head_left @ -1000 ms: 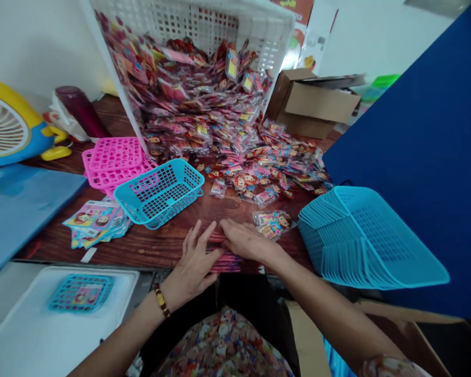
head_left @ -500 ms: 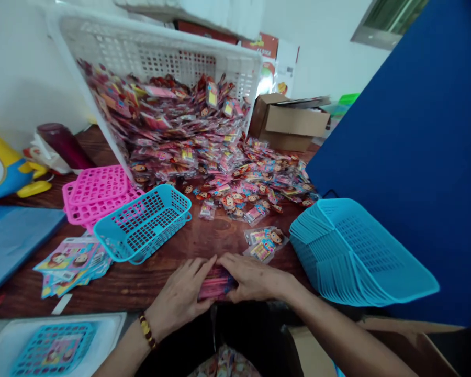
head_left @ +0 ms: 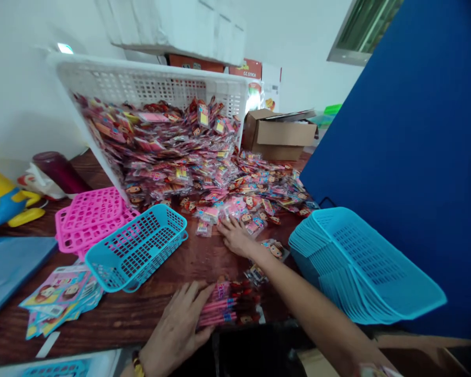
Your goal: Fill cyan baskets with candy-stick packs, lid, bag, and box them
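My left hand (head_left: pixel 177 329) lies flat at the near table edge, its fingers resting on a small stack of pink packets (head_left: pixel 228 305). My right hand (head_left: pixel 234 235) is stretched forward with fingers spread, touching the near edge of a big heap of small cartoon-face packets (head_left: pixel 220 183). That heap spills from a tilted white crate (head_left: pixel 141 86). An empty blue basket (head_left: pixel 137 246) stands left of my right hand. A few loose packets (head_left: pixel 273 249) lie by my right forearm.
A nested stack of blue baskets (head_left: pixel 361 269) lies on its side at the right, below a blue panel (head_left: pixel 408 131). Pink baskets (head_left: pixel 90 217) and printed cards (head_left: pixel 58 298) are at the left. A cardboard box (head_left: pixel 278 133) stands behind the heap.
My right hand has left the pink stack and reached forward to the heap's edge. My left hand stayed on the stack. The camera tilted upward.
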A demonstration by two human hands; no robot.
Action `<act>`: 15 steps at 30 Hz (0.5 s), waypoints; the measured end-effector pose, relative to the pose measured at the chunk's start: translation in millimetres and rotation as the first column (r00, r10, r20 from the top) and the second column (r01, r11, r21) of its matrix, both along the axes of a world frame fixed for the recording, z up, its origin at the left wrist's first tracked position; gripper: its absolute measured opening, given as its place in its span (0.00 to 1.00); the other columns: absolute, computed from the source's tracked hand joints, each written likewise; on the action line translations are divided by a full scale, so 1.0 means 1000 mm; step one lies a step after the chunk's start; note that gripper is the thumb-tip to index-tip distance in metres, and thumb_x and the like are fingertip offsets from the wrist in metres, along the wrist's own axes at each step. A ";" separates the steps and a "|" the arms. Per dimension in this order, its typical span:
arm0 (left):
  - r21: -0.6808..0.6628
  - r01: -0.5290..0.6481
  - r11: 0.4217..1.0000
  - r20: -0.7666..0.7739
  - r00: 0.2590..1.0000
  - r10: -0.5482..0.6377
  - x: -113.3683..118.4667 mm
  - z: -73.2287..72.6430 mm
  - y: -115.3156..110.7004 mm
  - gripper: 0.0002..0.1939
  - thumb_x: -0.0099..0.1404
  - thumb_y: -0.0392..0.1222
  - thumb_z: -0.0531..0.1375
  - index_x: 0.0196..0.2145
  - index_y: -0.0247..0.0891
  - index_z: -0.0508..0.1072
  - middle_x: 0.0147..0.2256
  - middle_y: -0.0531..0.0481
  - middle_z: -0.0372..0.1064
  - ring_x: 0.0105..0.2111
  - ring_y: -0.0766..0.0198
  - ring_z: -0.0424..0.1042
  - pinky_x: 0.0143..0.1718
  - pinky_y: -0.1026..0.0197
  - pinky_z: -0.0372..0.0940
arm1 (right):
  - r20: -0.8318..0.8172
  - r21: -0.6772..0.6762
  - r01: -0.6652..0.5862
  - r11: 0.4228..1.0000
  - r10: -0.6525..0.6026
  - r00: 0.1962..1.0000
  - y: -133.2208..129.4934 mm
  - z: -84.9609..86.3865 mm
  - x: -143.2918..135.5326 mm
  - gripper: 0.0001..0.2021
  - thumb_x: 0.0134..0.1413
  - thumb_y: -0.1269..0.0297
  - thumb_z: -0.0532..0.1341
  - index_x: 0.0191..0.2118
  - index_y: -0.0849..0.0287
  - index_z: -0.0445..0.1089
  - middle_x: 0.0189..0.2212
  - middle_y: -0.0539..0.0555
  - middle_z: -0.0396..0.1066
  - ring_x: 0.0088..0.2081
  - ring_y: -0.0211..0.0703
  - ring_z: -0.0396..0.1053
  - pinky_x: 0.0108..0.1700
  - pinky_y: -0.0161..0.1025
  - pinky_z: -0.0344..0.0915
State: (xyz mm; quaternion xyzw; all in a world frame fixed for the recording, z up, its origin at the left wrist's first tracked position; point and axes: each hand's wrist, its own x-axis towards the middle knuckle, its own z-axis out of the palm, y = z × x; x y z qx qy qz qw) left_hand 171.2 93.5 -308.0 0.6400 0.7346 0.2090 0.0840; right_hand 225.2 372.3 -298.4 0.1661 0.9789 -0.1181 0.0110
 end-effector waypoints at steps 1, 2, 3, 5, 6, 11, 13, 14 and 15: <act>0.006 0.003 1.000 0.005 1.000 -0.003 0.000 0.000 0.000 0.38 0.59 0.35 0.64 0.64 0.48 0.57 0.57 0.45 0.63 0.55 0.51 0.65 0.58 0.45 0.65 | -0.022 -0.019 -0.077 0.997 0.076 0.997 -0.005 -0.003 0.012 0.26 0.60 0.67 0.56 0.64 0.55 0.61 0.69 0.57 0.51 0.70 0.58 0.40 0.67 0.62 0.41; 0.010 0.006 1.000 0.012 1.000 -0.006 0.000 0.001 0.000 0.37 0.59 0.35 0.64 0.64 0.48 0.57 0.56 0.45 0.64 0.54 0.51 0.65 0.57 0.45 0.65 | -0.045 -0.053 -0.138 0.989 0.135 0.990 -0.007 -0.003 0.024 0.24 0.60 0.66 0.56 0.62 0.55 0.64 0.67 0.57 0.55 0.69 0.57 0.44 0.67 0.60 0.43; 0.013 0.009 1.000 0.020 1.000 -0.009 0.001 0.002 -0.001 0.37 0.59 0.35 0.64 0.64 0.48 0.57 0.56 0.45 0.64 0.54 0.51 0.65 0.57 0.45 0.65 | -0.066 -0.096 -0.174 0.980 0.169 0.983 -0.007 -0.001 0.033 0.21 0.61 0.64 0.57 0.59 0.55 0.67 0.64 0.56 0.61 0.67 0.55 0.50 0.66 0.58 0.46; 0.019 0.010 1.000 0.030 0.999 -0.011 0.001 0.004 -0.001 0.37 0.60 0.36 0.64 0.64 0.48 0.56 0.57 0.46 0.63 0.55 0.52 0.65 0.58 0.45 0.65 | -0.100 -0.148 -0.125 0.981 0.111 0.989 -0.002 0.008 0.042 0.14 0.62 0.61 0.58 0.49 0.54 0.74 0.53 0.54 0.73 0.59 0.50 0.63 0.62 0.50 0.54; 0.020 0.010 1.000 0.032 0.999 -0.011 0.001 0.004 -0.001 0.37 0.60 0.36 0.64 0.64 0.48 0.56 0.57 0.46 0.63 0.55 0.52 0.65 0.58 0.46 0.65 | -0.111 -0.147 -0.047 0.988 0.031 0.993 0.003 0.013 0.041 0.12 0.63 0.59 0.57 0.44 0.55 0.76 0.46 0.53 0.76 0.53 0.48 0.68 0.59 0.47 0.56; 0.049 0.013 0.999 -0.008 1.000 -0.013 -0.002 0.004 -0.001 0.38 0.59 0.35 0.64 0.64 0.50 0.55 0.56 0.47 0.64 0.54 0.53 0.66 0.57 0.48 0.66 | -0.200 -0.043 0.396 0.917 -0.396 0.896 0.013 0.029 0.001 0.19 0.67 0.56 0.50 0.51 0.61 0.71 0.55 0.65 0.69 0.58 0.58 0.62 0.59 0.56 0.54; 0.055 0.025 0.998 -0.025 0.999 -0.024 -0.003 0.003 -0.001 0.38 0.59 0.35 0.64 0.64 0.50 0.55 0.57 0.46 0.64 0.54 0.52 0.67 0.57 0.48 0.66 | -0.153 -0.024 0.451 0.892 -0.449 0.880 0.006 0.025 -0.013 0.24 0.64 0.55 0.53 0.61 0.61 0.63 0.65 0.67 0.55 0.65 0.65 0.51 0.62 0.63 0.49; 0.052 0.031 0.998 -0.027 0.999 -0.030 -0.003 0.003 -0.001 0.38 0.60 0.36 0.64 0.65 0.50 0.55 0.57 0.46 0.64 0.55 0.52 0.66 0.57 0.47 0.66 | -0.112 -0.018 0.406 0.914 -0.405 0.907 0.000 0.022 -0.016 0.27 0.62 0.55 0.55 0.64 0.60 0.60 0.68 0.66 0.51 0.67 0.66 0.46 0.63 0.66 0.45; 0.048 0.036 0.998 -0.027 0.999 -0.034 -0.003 0.002 -0.002 0.38 0.60 0.36 0.64 0.65 0.49 0.54 0.57 0.45 0.63 0.55 0.51 0.66 0.57 0.47 0.66 | -0.073 -0.023 0.306 0.952 -0.307 0.949 -0.007 0.018 -0.016 0.28 0.61 0.57 0.56 0.65 0.58 0.58 0.69 0.63 0.49 0.68 0.65 0.43 0.64 0.67 0.40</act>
